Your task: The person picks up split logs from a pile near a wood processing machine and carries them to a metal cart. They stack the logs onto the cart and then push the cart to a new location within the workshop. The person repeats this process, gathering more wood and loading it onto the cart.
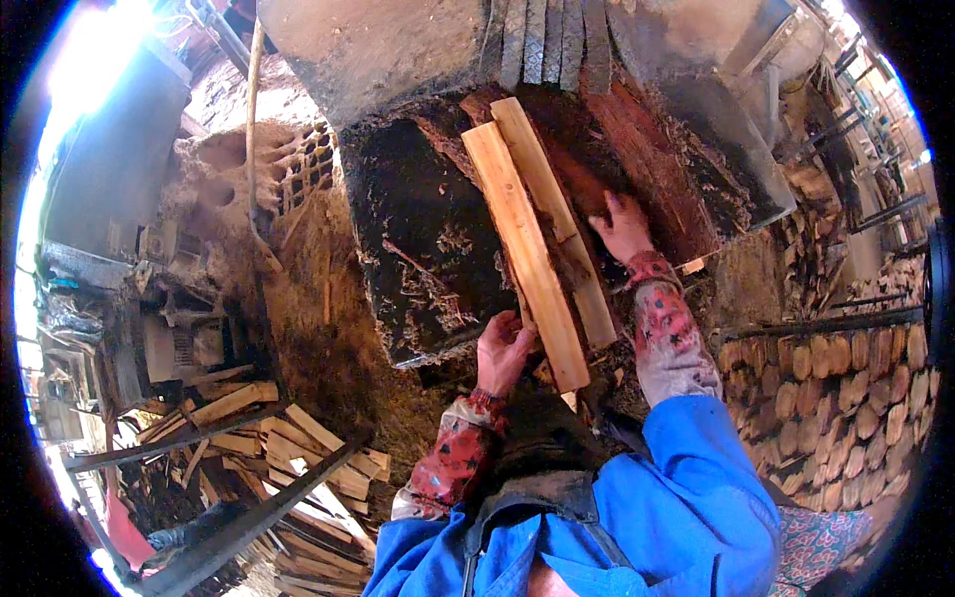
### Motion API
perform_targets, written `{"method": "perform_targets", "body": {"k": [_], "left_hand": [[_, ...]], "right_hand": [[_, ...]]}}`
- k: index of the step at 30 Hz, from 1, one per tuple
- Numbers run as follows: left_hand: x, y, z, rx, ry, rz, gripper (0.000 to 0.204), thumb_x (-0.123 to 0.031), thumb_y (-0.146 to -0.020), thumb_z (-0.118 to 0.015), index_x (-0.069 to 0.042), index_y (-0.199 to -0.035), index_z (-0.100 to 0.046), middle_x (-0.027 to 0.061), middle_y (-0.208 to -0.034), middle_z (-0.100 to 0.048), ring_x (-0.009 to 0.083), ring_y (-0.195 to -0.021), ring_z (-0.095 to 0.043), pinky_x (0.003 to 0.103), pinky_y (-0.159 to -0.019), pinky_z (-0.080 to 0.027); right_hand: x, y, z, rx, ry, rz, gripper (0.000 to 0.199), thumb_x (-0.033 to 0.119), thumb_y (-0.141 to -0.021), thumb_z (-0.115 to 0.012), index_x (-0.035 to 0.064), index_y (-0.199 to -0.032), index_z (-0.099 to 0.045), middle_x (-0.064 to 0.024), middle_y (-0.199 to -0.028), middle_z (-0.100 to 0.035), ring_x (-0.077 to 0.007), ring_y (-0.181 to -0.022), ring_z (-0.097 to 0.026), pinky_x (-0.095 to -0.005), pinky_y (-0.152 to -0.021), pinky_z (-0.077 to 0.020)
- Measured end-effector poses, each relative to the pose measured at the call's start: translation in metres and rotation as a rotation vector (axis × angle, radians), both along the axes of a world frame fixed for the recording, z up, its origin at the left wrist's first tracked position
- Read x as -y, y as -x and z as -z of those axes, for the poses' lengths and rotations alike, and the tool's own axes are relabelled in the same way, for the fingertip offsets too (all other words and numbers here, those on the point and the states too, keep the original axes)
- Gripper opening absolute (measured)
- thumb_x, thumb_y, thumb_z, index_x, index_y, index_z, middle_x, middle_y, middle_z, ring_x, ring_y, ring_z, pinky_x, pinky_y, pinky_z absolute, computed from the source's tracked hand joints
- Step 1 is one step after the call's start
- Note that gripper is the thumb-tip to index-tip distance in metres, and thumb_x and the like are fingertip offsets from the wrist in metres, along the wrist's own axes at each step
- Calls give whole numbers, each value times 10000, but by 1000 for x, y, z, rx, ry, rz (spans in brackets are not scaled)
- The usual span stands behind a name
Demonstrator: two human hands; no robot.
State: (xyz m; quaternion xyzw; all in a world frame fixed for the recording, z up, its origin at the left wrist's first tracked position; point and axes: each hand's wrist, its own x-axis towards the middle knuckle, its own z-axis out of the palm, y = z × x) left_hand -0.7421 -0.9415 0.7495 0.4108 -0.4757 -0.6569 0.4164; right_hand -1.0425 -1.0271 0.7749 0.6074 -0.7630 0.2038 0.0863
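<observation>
Two long, pale wooden planks lie side by side on a dark work surface (428,229). My left hand (504,350) is closed at the left edge of the nearer plank (527,259), toward its lower end, with curled fingers against the wood. Just right of it lies the second plank (552,214), its edge rough and dark. Fingers apart, my right hand (624,229) reaches over reddish-brown wood (652,149) to the right of both planks. Patterned red sleeves cover both my forearms.
Split wood (318,448) is heaped at the lower left behind a dark bar (259,517). Stacked wood pieces (846,398) fill the right side. Several grey strips (542,45) hang at the far edge, and a long stick (252,129) leans at left.
</observation>
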Motion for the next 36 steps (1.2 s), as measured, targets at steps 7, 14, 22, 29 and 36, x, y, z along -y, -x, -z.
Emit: {"method": "perform_targets", "body": {"k": [7, 14, 22, 29, 36], "left_hand": [[3, 8, -17, 55, -13, -55, 401, -156, -866, -697, 84, -1145, -539, 112, -946, -661, 135, -819, -626, 270, -633, -529], [3, -38, -30, 399, 147, -90, 379, -132, -833, -714, 87, -1114, -584, 129, -1010, -682, 164, -902, -641, 299, -810, -509], [-6, -99, -37, 449, 9, 104, 398, -156, -787, -738, 73, -1086, -610, 117, -969, -692, 158, -885, -644, 297, -802, -514], [10, -109, -5, 279, -10, 258, 430, -162, -785, -739, 76, -1110, -589, 105, -980, -681, 143, -849, -633, 287, -745, -521], [25, -105, -39, 132, -87, 371, 437, -176, -793, -739, 73, -1121, -591, 101, -989, -673, 140, -829, -628, 283, -721, -520]], "right_hand": [[-3, -7, 24, 238, 6, -103, 522, 359, -869, -592, 18, -1258, -524, -290, -1202, -484, -465, -1089, -494, -515, -913, -442], [-43, -82, 21, 257, 89, -230, 465, 219, -827, -612, -28, -1215, -544, -282, -1117, -508, -454, -1038, -513, -481, -884, -466], [-87, -138, 9, 470, -4, -214, 512, 158, -793, -637, -44, -1249, -521, -255, -1206, -469, -418, -1141, -462, -451, -979, -412], [-146, -170, -4, 561, 45, -108, 407, 159, -837, -665, -41, -1180, -577, -209, -1227, -525, -386, -1127, -519, -422, -954, -441], [-255, -217, -7, 994, -102, -12, 685, 242, -837, -716, -48, -1360, -382, -200, -1279, -521, -299, -1127, -563, -391, -961, -465]]}}
